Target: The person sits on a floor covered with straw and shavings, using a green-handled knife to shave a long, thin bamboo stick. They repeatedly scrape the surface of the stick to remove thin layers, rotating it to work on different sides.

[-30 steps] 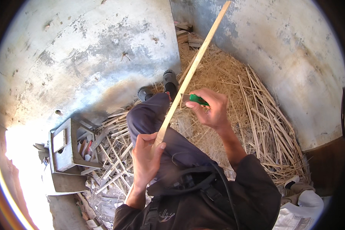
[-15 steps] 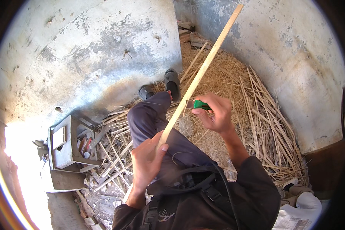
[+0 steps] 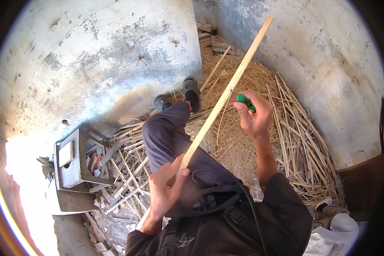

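A long, flat, pale strip of wood (image 3: 219,102) slants up and to the right across the view. My left hand (image 3: 165,185) grips its near end between thumb and fingers, above my lap. In my right hand (image 3: 259,113) is a green-handled knife (image 3: 245,102), held closed in the fingers and thumb. Its short blade points at the strip's right edge, about halfway along or a little beyond; whether it touches is hard to make out. A thin curled shaving (image 3: 220,127) hangs from that edge, just below the blade.
Shavings (image 3: 239,160) and piled thin sticks (image 3: 301,141) cover the floor around my bent leg (image 3: 166,132). To the left stands a worn wooden box-like stand (image 3: 74,164). Peeling walls (image 3: 128,47) close in ahead and right. A white sack (image 3: 335,237) lies at lower right.
My right hand has moved up and right with the knife, further along the strip. The strip's far end has dropped slightly, and a longer shaving now hangs from its edge.
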A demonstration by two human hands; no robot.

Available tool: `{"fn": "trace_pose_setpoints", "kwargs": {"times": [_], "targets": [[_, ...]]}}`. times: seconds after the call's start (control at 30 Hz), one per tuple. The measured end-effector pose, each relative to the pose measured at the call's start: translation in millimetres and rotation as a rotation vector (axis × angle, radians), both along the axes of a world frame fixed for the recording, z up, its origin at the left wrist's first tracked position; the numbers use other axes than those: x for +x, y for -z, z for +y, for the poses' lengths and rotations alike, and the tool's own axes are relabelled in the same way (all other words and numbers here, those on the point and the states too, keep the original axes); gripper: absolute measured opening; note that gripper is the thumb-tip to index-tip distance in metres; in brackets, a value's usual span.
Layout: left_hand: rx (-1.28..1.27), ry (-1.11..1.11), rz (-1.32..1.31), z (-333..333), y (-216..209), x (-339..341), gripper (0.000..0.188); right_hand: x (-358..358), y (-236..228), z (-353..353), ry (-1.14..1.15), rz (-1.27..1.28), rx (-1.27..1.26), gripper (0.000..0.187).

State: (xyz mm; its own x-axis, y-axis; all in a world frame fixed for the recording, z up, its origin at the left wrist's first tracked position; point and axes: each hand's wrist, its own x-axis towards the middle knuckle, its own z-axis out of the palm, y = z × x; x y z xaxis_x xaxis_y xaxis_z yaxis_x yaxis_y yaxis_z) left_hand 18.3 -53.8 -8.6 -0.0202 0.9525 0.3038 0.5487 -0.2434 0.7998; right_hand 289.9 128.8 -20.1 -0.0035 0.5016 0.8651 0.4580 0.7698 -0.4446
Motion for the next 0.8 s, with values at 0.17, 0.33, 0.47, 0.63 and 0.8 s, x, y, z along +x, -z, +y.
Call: {"fn": "trace_pose_setpoints", "kwargs": {"times": [0.17,0.33,0.47,0.63,0.8], "targets": [[-0.01,0.009,0.037,-1.8,3.7,-3.0,0.038,12.6,7.7,16.7,0.022,0.016,-0.024,0.035],[-0.038,-0.038,-0.02,-4.0,6.9,-0.5,0.037,20.6,21.2,36.4,-0.028,-0.005,-0.062,0.037],[-0.054,-0.049,-0.014,-5.0,14.1,-3.7,0.037,22.0,17.7,48.8,0.042,0.07,-0.126,0.046],[-0.093,-0.046,0.003,-8.1,22.2,-8.9,0.037,39.4,26.6,80.1,0.082,0.08,-0.176,0.047],[-0.094,-0.058,0.012,-7.3,26.2,-7.3,0.037,53.4,28.3,98.4,0.151,0.063,-0.231,0.045]]}}
